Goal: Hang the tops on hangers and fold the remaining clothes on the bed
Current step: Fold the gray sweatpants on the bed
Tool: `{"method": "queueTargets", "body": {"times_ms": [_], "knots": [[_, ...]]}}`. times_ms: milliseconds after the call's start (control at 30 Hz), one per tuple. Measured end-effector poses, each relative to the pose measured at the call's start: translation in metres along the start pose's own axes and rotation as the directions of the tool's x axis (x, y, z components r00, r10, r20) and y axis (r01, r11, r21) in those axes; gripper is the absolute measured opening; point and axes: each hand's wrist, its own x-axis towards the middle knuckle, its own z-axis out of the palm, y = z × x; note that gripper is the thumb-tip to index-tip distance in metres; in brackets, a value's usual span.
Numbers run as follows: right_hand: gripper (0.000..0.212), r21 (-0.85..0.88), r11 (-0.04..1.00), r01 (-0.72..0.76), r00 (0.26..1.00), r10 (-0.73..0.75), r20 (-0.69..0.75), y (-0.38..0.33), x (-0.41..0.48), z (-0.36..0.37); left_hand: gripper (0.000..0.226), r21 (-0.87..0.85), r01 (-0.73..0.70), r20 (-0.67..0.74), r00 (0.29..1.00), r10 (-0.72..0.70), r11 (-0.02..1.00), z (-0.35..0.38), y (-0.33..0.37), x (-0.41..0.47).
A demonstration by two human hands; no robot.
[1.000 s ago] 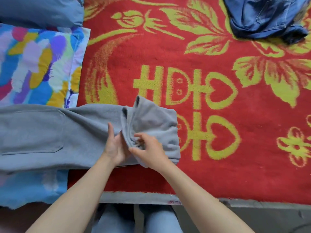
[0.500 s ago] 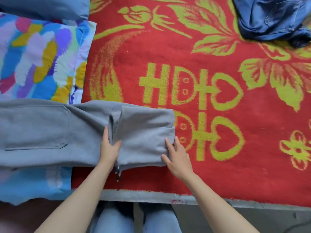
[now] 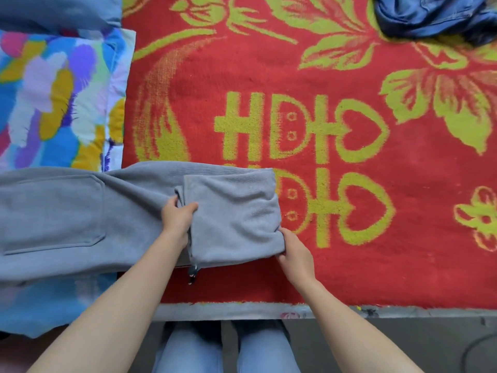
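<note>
Fingers [image 3: 191, 207] of our left hand [image 3: 177, 219] pinch the folded edge of the grey sweatpants [image 3: 67, 211]; our right hand [image 3: 294, 251] grips the four o'clock corner. At the bed's [image 3: 363, 265] eight o'clock, they seem soft and floppy.

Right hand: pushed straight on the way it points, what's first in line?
The right hand points up-left, into the folded gray sweatpants, whose corner it grips. Beyond that fold, probably the left hand; depth is unclear from one view.

I'm looking down at my bed [image 3: 242, 311], covered in a red blanket [image 3: 269, 65] with yellow-green flowers and hearts. A paint-splashed pillow [image 3: 53, 103] lies left, a blue pillow [image 3: 53, 9] beyond it. The floor [image 3: 403, 345] is grey.
</note>
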Motion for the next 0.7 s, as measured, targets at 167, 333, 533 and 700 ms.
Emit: {"method": "queueTargets", "body": {"times_ms": [167,333,533,700], "knots": [[0.024,-0.091,0.996,0.025,0.857,-0.068,-0.511,-0.018,0.014,-0.013,0.064,-0.212,-0.292,-0.006,0.955,0.298,0.933,-0.005,0.029,0.009],[0.063,-0.385,0.923,0.002,1.0,0.01,0.029,-0.002,-0.008,0.007,0.07,-0.073,0.057,0.041,0.998,-0.054,0.996,0.0,-0.015,0.011],[0.074,-0.213,0.976,0.053,0.988,-0.021,0.15,0.01,-0.017,0.009,0.046,-0.025,0.152,0.115,0.982,-0.148,0.988,-0.01,-0.047,-0.005],[0.074,-0.129,0.986,0.108,0.992,-0.116,-0.058,0.008,-0.021,0.004,0.037,0.064,0.137,0.177,0.973,-0.146,0.989,-0.01,-0.036,-0.01]]}}
